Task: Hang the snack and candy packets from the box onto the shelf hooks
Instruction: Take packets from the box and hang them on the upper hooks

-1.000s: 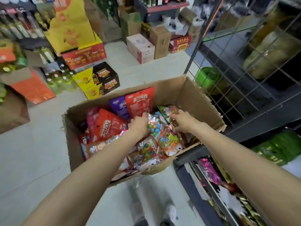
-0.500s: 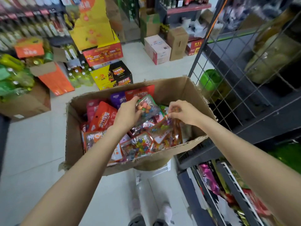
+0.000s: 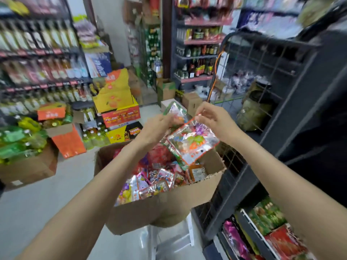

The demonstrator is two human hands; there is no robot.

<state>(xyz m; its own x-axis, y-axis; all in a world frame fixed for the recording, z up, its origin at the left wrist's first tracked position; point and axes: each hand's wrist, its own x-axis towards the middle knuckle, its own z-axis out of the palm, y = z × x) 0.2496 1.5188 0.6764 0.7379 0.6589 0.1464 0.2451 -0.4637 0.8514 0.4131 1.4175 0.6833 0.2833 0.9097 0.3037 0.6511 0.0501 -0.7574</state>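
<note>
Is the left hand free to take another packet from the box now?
Probably not yet. The left hand already grips a green-edged packet, above the box. Nothing blocks the way down to the packets in the box, but the hand is occupied; the right hand pinches a foil packet too.

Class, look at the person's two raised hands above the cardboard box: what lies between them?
In the head view, shiny candy packets span the gap: the left hand grips them, and the right hand pinches one's top edge.
</note>
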